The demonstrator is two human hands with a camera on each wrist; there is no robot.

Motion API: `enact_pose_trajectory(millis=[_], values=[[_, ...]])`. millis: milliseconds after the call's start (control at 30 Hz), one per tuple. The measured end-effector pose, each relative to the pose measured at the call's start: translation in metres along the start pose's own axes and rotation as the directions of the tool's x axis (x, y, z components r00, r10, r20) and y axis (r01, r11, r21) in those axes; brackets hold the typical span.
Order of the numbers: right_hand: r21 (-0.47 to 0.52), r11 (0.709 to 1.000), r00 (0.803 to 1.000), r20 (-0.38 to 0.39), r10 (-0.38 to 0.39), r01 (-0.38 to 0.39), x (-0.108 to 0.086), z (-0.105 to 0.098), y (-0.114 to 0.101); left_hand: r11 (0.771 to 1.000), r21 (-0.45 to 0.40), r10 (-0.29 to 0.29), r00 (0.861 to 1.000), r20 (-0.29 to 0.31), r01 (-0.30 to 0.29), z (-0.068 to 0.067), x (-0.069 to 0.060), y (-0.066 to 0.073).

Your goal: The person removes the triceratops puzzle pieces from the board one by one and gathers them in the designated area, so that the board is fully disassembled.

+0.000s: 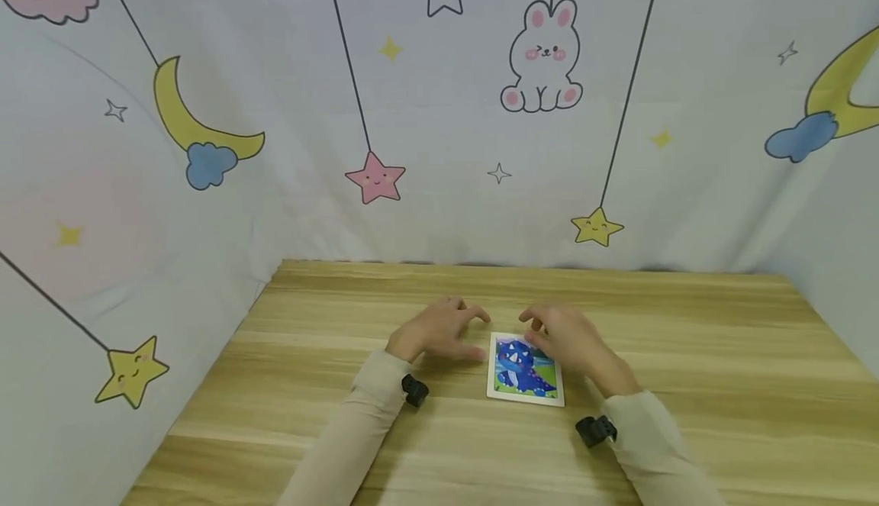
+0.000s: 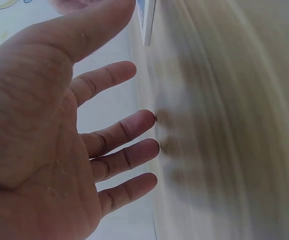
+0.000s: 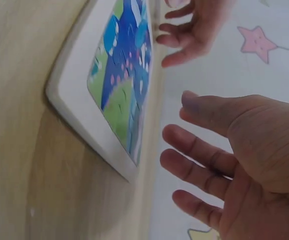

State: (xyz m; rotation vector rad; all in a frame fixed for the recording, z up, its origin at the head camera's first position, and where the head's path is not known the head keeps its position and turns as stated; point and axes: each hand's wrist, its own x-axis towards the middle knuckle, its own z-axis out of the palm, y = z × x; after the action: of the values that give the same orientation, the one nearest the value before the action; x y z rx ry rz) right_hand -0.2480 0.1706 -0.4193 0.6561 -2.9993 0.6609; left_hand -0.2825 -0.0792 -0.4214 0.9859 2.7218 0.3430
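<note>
head view: one framed dinosaur puzzle [image 1: 520,376] lay flat on the tabletop [image 1: 275,384]; it appeared assembled, no placing evidently left, though its far right corner was hidden. left hand [image 1: 439,330], fingers apart and loosely bent, held nothing beside its left edge; right hand [image 1: 568,336], likewise relaxed and unladen, hung over that corner.

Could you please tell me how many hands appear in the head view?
2: the left hand, left of the dinosaur picture, and the right hand, by its far right corner.
</note>
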Motion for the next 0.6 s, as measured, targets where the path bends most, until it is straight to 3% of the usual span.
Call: enact_pose_trajectory(millis=[233, 600], values=[[0.028, 0.999, 0.998, 0.046, -0.038, 0.037, 0.004, 0.011, -0.003, 1.000, 0.007, -0.008, 0.999, 0.046, 0.008, 0.004, 0.008, 0.010], [0.166, 0.986, 0.987, 0.158, -0.030, 0.003, 0.007, 0.016, -0.002, 0.996, 0.085, -0.013, 0.997, 0.079, 0.006, 0.007, 0.016, 0.023]])
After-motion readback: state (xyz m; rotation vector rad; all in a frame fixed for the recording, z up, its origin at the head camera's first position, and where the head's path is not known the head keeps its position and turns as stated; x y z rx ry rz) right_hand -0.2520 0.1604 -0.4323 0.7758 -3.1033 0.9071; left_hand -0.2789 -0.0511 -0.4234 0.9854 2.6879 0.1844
